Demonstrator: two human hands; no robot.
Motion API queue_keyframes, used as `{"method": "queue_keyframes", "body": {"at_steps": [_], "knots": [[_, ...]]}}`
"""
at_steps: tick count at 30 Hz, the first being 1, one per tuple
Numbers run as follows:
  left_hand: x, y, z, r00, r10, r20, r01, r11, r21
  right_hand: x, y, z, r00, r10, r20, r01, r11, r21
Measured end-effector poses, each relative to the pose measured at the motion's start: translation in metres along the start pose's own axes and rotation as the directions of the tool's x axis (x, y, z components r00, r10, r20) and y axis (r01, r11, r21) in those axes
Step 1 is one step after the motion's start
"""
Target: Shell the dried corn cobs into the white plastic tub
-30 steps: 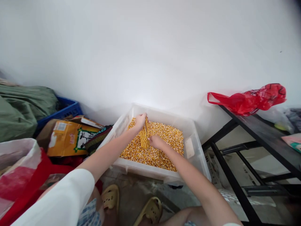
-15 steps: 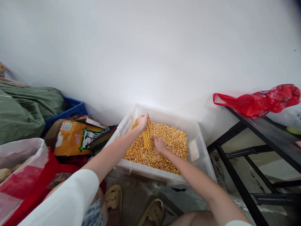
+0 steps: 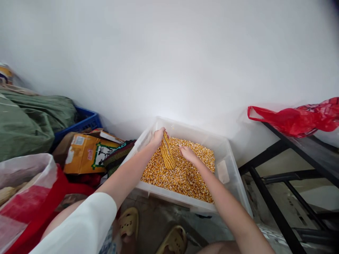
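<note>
- Left hand [image 3: 159, 136]: arm extended, fingers gripping the upper end of the cob [image 3: 167, 152].
- Right hand [image 3: 188, 153]: fingers bent, apart from the cob; contents cannot be told.
- Tub [image 3: 196, 134]: forearms cross its near rim; open room between right hand and right side.
- Cob: one, slanting over kernels [image 3: 180, 180], inside tub.
- Slippers [image 3: 129, 222]: two.

A plain white wall [image 3: 169, 60] fills the upper part of a cluttered room, its surface brightest low in the middle and greyer toward the edges. At right, a black-framed table [image 3: 278, 210] stands close to the wall, a crumpled red plastic bag [image 3: 299, 120] on its top. At left, green fabric [image 3: 26, 123] lies over a blue crate [image 3: 91, 122] (an orange carton [image 3: 83, 155] sits just in front). Below, the grey floor [image 3: 148, 215] lies in shadow.
</note>
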State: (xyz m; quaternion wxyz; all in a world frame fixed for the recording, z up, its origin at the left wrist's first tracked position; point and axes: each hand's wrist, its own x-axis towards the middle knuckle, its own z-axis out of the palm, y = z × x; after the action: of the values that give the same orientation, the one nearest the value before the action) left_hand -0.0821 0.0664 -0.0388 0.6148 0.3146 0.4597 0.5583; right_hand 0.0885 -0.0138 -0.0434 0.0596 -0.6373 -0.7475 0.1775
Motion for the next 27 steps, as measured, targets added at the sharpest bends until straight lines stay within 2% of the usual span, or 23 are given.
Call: {"method": "queue_keyframes", "body": {"at_steps": [2, 6, 8, 16, 27], "knots": [[-0.002, 0.000, 0.001, 1.000, 0.012, 0.008, -0.012, 1.000, -0.004, -0.006, 0.003, -0.004, 0.997, -0.031, 0.066, 0.032, 0.999, -0.018], [-0.004, 0.002, -0.002, 1.000, -0.020, -0.015, 0.020, 1.000, 0.002, -0.017, -0.001, -0.008, 0.967, -0.150, 0.204, 0.170, 0.982, -0.084], [-0.004, 0.003, -0.003, 1.000, -0.024, -0.019, 0.024, 1.000, 0.001, -0.021, -0.006, -0.009, 0.963, -0.173, 0.207, 0.199, 0.973, -0.114], [-0.003, 0.004, -0.005, 0.998, -0.044, -0.042, 0.044, 0.999, -0.002, -0.024, -0.014, -0.007, 0.971, -0.145, 0.188, 0.188, 0.955, -0.231], [0.000, 0.003, -0.007, 0.998, -0.047, -0.052, 0.047, 0.999, -0.005, -0.024, -0.015, -0.007, 0.967, -0.173, 0.184, 0.208, 0.960, -0.189]]}}
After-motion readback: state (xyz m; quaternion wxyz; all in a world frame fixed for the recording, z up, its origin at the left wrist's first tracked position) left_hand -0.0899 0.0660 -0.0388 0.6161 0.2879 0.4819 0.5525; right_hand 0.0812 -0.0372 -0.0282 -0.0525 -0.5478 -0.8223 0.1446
